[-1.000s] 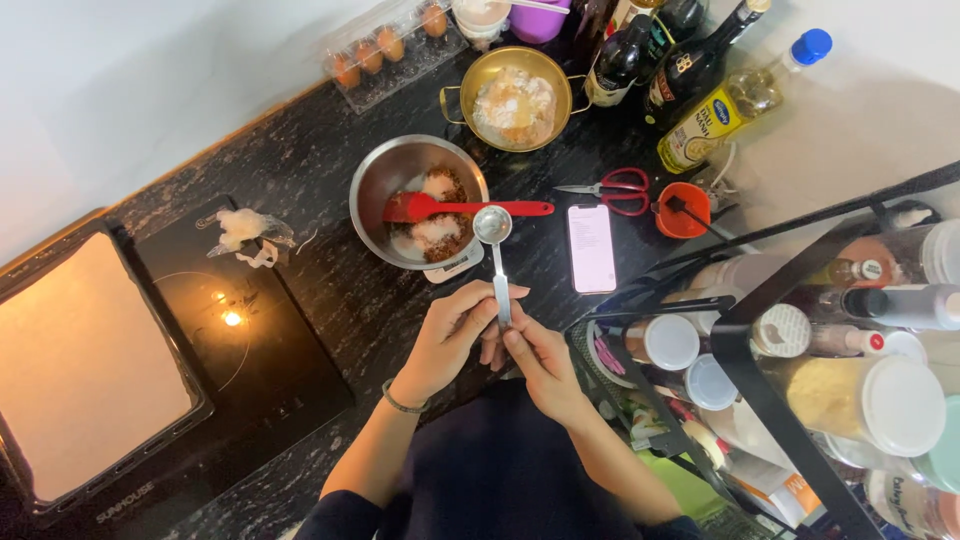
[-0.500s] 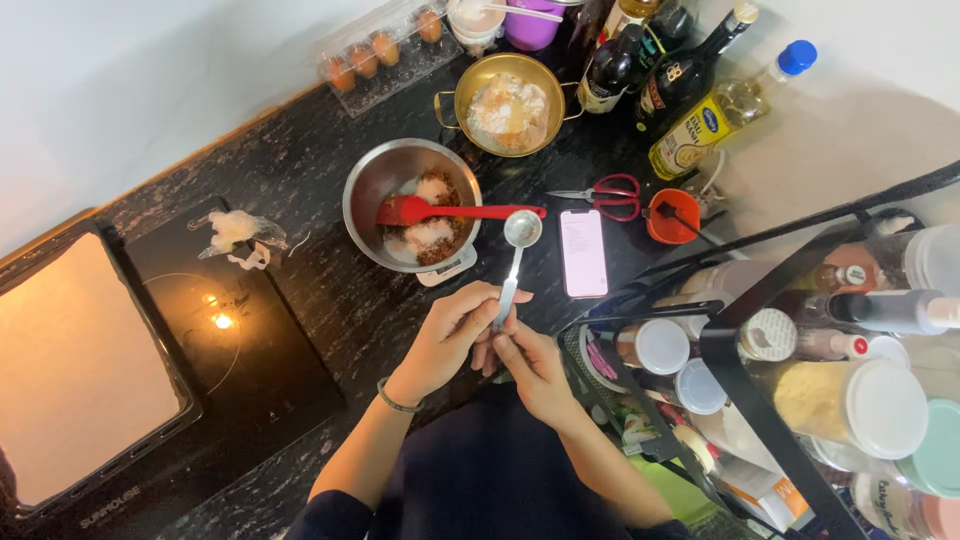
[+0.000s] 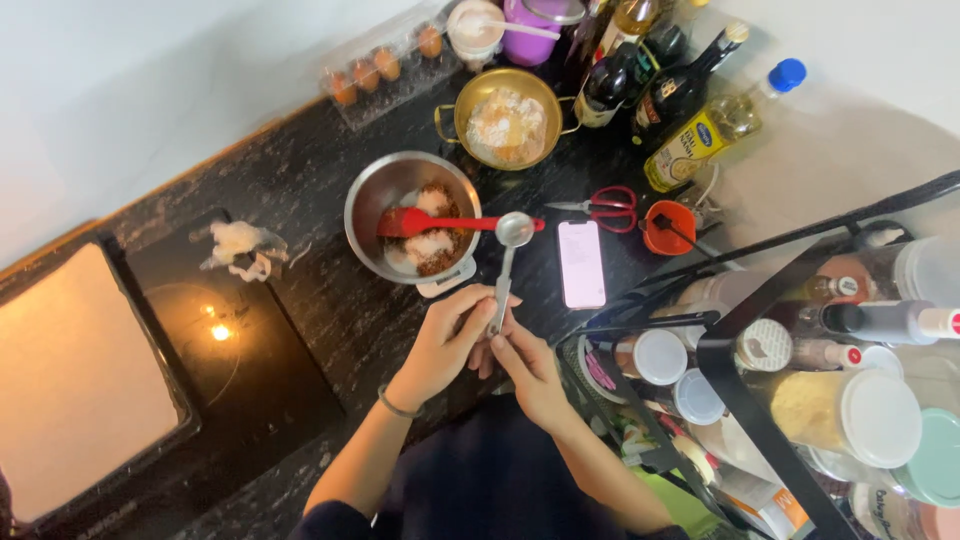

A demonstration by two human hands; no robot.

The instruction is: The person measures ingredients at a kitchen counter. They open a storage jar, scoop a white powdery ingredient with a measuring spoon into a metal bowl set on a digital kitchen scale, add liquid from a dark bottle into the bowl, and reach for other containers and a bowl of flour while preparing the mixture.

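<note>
You're over the black marble-patterned counter (image 3: 330,300), and it fills most of the view. At nine o'clock sits the induction hob (image 3: 200,350), a lamp's reflection glinting on its glass. Out at four o'clock, the wire rack (image 3: 760,330) crowds in, packed with jars and white-lidded tubs.

Centre stage, at twelve o'clock from your hands, there's the steel mixing bowl (image 3: 370,205), with white and brown powders heaped inside and a red spatula (image 3: 440,222) lying across it, handle pointing to three o'clock. Beyond it at one o'clock, the gold two-handled pot (image 3: 465,105) holds a pale floury mix. Bottles cluster at two o'clock, the oil bottle (image 3: 700,135) with its blue cap lying nearest the wall.

Now your hands. Your left hand (image 3: 445,345) is curled closed around the lower end of the metal measuring spoon (image 3: 506,262), fingers wrapped on the handle. Your right hand (image 3: 530,365) presses in just beside it, fingertips pinched at the same handle end; whether it truly grips, I can't tell. The spoon stands up toward twelve o'clock, its round bowl hovering at the mixing bowl's three o'clock rim, right over the spatula handle.

At three o'clock lies a white phone (image 3: 581,264), face up. Red-handled scissors (image 3: 605,207) rest just beyond it.
</note>
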